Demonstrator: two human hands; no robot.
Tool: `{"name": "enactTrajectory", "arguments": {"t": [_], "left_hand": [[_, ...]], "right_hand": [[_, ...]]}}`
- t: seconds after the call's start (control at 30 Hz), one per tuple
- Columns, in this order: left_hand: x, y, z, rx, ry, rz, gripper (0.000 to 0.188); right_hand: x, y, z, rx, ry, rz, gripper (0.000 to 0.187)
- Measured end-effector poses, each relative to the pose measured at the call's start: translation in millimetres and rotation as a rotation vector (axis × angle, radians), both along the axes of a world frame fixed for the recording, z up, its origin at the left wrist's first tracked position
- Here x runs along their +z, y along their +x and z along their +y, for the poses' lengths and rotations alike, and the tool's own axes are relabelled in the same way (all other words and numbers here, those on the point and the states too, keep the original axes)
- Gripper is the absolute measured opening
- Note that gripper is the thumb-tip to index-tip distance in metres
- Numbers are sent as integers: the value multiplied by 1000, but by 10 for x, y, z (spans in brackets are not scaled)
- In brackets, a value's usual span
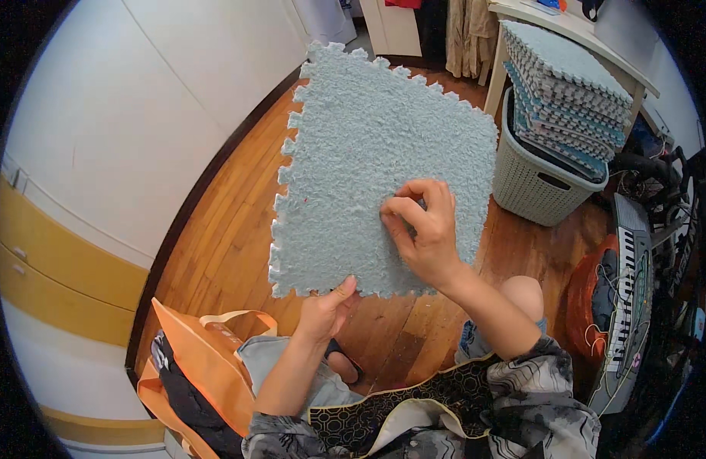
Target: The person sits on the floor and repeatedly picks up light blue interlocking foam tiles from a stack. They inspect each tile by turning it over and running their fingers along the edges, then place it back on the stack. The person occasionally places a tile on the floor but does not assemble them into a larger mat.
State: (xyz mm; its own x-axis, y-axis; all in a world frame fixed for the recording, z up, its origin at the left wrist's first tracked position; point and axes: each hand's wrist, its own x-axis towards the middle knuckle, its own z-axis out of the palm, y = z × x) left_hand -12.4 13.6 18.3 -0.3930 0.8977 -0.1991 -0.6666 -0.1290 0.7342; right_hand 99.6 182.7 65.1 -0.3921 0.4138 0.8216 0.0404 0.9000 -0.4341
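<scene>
A square, light blue plush foam mat tile (pixel 368 145) with jigsaw-notched edges is held up in front of me. My left hand (pixel 328 307) grips its near edge, thumb on the fluffy face and fingers behind it. Over the lower right part of the tile, my right hand (pixel 425 229) is pinched, thumb against forefinger, at the pile. Whatever sits between those fingertips is too small to make out. A tiny red speck shows on the pile left of the right hand.
A tall stack of similar tiles (pixel 571 92) rests on a grey plastic basket (pixel 540 180) at the far right. Nearby are an electronic keyboard (pixel 624 291) and an orange-red bag (pixel 586 298). An orange tote bag (pixel 207 359) holding dark cloth stands at lower left, beside white-and-yellow cabinets (pixel 70 260).
</scene>
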Motion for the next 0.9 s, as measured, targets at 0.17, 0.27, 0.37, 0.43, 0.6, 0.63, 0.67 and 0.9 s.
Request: {"name": "enactTrajectory", "arguments": {"t": [0.17,0.27,0.37,0.43,0.6,0.63,0.67,0.9], "left_hand": [[-1,-4,12,-5,24,23,36],[65,30,14,8,29,32,36],[138,65,21,10,39,70,33],[120,60,1,19,11,87,31],[72,105,-13,133,-116,150,26],[75,114,-28,151,-161,227,25],[80,127,-22,159,-203,303,25],[249,247,-9,204,-313,532,25]], "right_hand": [[28,0,-26,-5,-25,24,14],[7,23,-15,21,-23,-1,15],[15,21,-26,21,-71,35,16],[27,4,-28,-2,-56,33,15],[46,21,48,-21,-17,44,11],[59,35,56,-22,1,21,11],[70,61,80,-21,20,2,11],[64,107,171,1,153,-53,13]]}}
